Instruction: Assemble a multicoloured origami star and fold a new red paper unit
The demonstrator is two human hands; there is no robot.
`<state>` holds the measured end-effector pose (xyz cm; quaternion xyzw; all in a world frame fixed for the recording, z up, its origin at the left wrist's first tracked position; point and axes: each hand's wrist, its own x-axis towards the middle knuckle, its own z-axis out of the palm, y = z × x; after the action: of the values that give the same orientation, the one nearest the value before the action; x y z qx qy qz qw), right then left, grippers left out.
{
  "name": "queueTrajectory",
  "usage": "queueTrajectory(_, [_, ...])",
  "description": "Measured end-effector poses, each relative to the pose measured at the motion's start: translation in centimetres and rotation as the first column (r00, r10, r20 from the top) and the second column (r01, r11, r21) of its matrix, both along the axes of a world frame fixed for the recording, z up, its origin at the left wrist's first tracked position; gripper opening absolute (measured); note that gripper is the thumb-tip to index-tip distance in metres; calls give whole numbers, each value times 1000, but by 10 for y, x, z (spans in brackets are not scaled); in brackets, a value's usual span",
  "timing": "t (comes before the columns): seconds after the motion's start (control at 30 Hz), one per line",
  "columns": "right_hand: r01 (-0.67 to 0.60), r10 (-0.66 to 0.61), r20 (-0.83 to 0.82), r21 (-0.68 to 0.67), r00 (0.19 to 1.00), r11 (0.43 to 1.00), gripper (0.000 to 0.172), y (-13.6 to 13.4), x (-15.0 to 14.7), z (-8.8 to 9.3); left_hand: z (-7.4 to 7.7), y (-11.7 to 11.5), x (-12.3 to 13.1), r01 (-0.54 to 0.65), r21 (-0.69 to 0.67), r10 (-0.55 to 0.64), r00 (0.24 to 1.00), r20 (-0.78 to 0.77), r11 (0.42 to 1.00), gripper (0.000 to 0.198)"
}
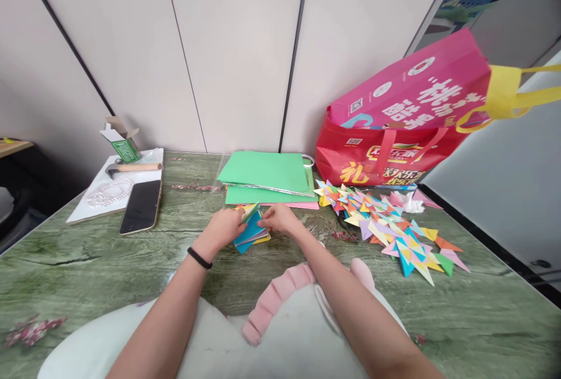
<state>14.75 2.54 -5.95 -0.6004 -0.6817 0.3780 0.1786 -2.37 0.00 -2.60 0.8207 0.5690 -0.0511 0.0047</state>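
My left hand, with a black band at its wrist, is closed around a small bundle of coloured paper pieces in blue, yellow, green and white. The fingers of my right hand pinch together at the bundle's upper right edge. Just behind both hands lies a stack of green paper sheets, with some pink at its lower edge. To the right spreads a heap of folded paper pieces in many colours, pointed and star-like in shape.
A red gift bag with a pink bag in it stands at the back right. At the left are a phone, a hammer, a clear beaded loop and an open small box. A pale plush cushion lies under my forearms.
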Motion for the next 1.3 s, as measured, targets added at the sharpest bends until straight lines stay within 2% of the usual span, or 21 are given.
queueTrajectory(0.3, [59, -59, -4, 45, 998, 997, 17, -2, -2, 4, -1, -2, 0, 28, 0, -28, 1000, 8, 1000, 23])
queueTrajectory(0.5, [-9, 9, -174, 2, 985, 1000, 29, -2, -8, 4, 1, -2, -2, 31, -32, -30, 999, 45, 999, 48])
queueTrajectory(0.6, [-3, -5, -278, -30, 960, 1000, 30, -2, -11, 6, 1, -1, -2, 42, -46, -40, 999, 28, 998, 39])
queueTrajectory(0.7, [39, -58, -329, -65, 942, 997, 23, 0, -9, 5, 1, -1, -1, 28, -27, -28, 999, 16, 999, 27])
queueTrajectory(0.8, [87, -120, -316, -116, 941, 989, 12, 2, -4, 1, 2, -2, 0, 10, -22, -10, 1000, 13, 1000, 28])
queueTrajectory(1.07, [126, -199, -321, -234, 926, 964, 10, -1, -4, 3, 4, -2, 0, -13, -30, 13, 1000, 2, 999, 27])
queueTrajectory(1.3, [159, -212, -310, -187, 927, 969, 12, 1, -4, 1, 3, -2, 0, -9, -23, 10, 1000, 9, 1000, 27])
